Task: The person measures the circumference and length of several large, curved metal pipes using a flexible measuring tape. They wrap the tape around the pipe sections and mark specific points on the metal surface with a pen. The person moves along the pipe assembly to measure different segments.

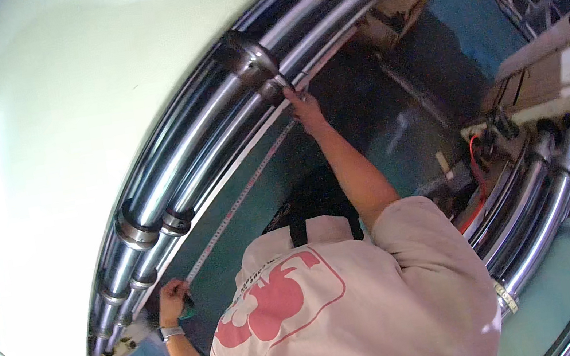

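Observation:
A tape measure's pale marked blade point(229, 216) runs taut in a slanting line between my two hands. My left hand point(172, 298), at the lower left, is closed around the near end of the tape. Something dark green shows under its fingers, perhaps the case. My right hand point(304, 109) is up at the upper middle, pinching the far end beside a dark metal collar point(255, 64). That collar sits on two long shiny metal rollers point(182, 153). The fingertips reach to the collar's lower edge, and the exact tape end is hidden by them.
A big smooth white surface point(46, 155) fills the upper left behind the rollers. More collars point(137, 232) sit lower along them. At right stand other shiny rollers point(531, 244), a pale green cylinder point(562, 284) and a red cable point(478, 178). Teal floor point(466, 11) shows beyond.

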`<state>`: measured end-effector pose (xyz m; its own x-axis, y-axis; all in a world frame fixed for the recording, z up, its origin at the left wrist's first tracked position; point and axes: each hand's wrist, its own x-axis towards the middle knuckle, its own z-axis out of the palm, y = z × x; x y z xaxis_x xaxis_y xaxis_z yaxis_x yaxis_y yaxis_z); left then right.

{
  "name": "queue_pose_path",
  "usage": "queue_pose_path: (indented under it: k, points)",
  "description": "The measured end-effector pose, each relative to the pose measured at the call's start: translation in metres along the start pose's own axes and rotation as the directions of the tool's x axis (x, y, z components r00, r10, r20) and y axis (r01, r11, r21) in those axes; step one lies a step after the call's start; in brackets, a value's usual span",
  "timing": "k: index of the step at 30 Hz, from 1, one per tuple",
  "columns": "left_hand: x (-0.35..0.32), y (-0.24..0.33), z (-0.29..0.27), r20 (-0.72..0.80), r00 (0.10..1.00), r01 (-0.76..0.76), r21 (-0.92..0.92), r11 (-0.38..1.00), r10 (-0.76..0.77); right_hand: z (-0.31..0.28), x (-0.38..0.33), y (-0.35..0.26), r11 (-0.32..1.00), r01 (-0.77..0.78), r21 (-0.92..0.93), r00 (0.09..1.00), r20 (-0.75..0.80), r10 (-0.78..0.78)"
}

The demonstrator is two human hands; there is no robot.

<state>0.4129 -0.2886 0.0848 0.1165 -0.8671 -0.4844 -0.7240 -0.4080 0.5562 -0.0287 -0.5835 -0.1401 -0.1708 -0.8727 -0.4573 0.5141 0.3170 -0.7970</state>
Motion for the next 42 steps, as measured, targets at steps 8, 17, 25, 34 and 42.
queue_pose_path:
  k: [8, 17, 25, 34, 42]
  points:
    - [0.05, -0.023, -0.011, -0.147, 0.971, -0.204, -0.104, 0.973, 0.188, -0.002, -0.035, -0.04, 0.96, 0.278, 0.042, 0.952, 0.124, -0.281]
    - [0.107, -0.069, 0.009, -0.285, 0.9, -0.345, -0.003, 0.939, 0.33, 0.012, 0.005, -0.035, 0.759, 0.586, -0.284, 0.802, 0.067, -0.594]
    - [0.137, -0.097, -0.003, -0.297, 0.888, -0.345, 0.076, 0.936, 0.351, 0.0, 0.029, -0.032, 0.648, 0.729, -0.22, 0.684, 0.248, -0.686]
    - [0.137, -0.075, -0.023, -0.296, 0.914, -0.214, 0.223, 0.951, 0.275, -0.01, 0.021, -0.05, 0.858, 0.469, -0.212, 0.877, 0.233, -0.421]
    - [0.139, -0.075, -0.027, -0.248, 0.925, -0.259, 0.141, 0.955, 0.288, 0.023, -0.012, -0.056, 0.905, 0.392, -0.167, 0.909, 0.219, -0.353]
